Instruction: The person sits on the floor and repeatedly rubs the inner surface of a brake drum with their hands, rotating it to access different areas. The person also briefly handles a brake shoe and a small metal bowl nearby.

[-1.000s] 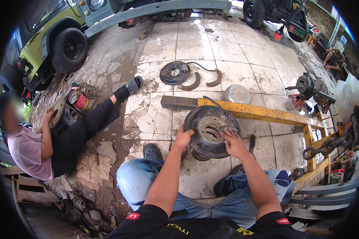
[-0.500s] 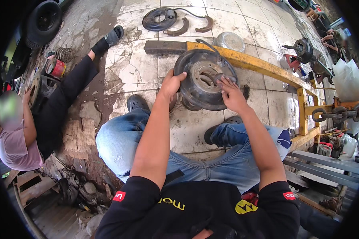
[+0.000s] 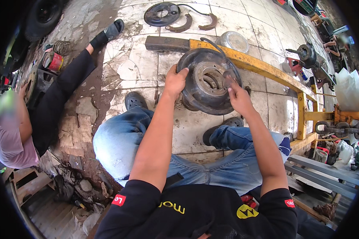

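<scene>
A round black metal brake backing plate [image 3: 191, 89] with a central opening and a cable at its top is tilted between my hands, above the floor. My left hand [image 3: 174, 81] grips its left edge, thumb over the upper face and fingers behind. On the right part of the plate, beside the central hole, my right hand [image 3: 238, 97] has its fingers bent together. They press a dark, blurred patch there, and what they hold is too smeared to name. Partly hidden under the plate is another round metal part.
Beyond the plate runs a yellow steel frame [image 3: 267, 72] with a dark end bar. Another backing plate [image 3: 162, 14], two curved brake shoes [image 3: 208, 22] and a round silvery part [image 3: 233, 41] lie on the tiles. At left sits another person [image 3: 18, 135], leg outstretched, near a coil spring [image 3: 62, 47].
My right hand has shifted slightly right and down on the plate, and its fingers are more bent. The plate sits slightly lower and further right in view. My left hand keeps its grip.
</scene>
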`<state>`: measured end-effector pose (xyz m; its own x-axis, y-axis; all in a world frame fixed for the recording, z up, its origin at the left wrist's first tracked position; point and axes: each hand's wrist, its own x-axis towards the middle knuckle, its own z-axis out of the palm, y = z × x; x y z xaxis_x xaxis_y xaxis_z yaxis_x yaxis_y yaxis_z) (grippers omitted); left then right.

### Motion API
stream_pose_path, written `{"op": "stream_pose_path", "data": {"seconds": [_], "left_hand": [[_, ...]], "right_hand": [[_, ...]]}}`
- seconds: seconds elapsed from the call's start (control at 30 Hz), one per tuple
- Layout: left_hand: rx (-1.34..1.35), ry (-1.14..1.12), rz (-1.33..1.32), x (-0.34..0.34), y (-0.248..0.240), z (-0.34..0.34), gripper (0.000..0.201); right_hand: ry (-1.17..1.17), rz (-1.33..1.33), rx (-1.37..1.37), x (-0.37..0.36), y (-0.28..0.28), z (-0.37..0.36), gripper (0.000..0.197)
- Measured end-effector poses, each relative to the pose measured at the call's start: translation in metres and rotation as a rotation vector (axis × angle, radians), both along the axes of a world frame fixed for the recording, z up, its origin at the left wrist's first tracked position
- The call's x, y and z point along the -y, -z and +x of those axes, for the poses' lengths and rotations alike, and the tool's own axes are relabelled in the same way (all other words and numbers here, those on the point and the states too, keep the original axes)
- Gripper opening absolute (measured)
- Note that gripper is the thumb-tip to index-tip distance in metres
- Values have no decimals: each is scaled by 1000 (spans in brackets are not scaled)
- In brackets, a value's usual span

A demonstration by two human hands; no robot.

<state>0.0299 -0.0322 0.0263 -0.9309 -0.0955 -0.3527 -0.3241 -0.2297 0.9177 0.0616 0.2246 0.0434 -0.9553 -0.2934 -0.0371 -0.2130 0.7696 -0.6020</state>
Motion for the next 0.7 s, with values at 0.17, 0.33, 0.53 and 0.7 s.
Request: {"op": "stream_pose_path", "data": {"seconds": [0.17,0.33,0.53,0.7], "left_hand": [[-31,-49,51,0,12,-4,40],[-22,-47,94,0,11,-5,33],[-14,11,73,0,2,-3,41],[-35,15,48,0,0,-3,40]], "right_hand": [[-73,67,-221,60,-4,-19,42],[-141,137,-76,88,18,-52,46],[-98,213,-78,88,19,-62,59],[-104,224,-109,85,17,-59,59]]}}
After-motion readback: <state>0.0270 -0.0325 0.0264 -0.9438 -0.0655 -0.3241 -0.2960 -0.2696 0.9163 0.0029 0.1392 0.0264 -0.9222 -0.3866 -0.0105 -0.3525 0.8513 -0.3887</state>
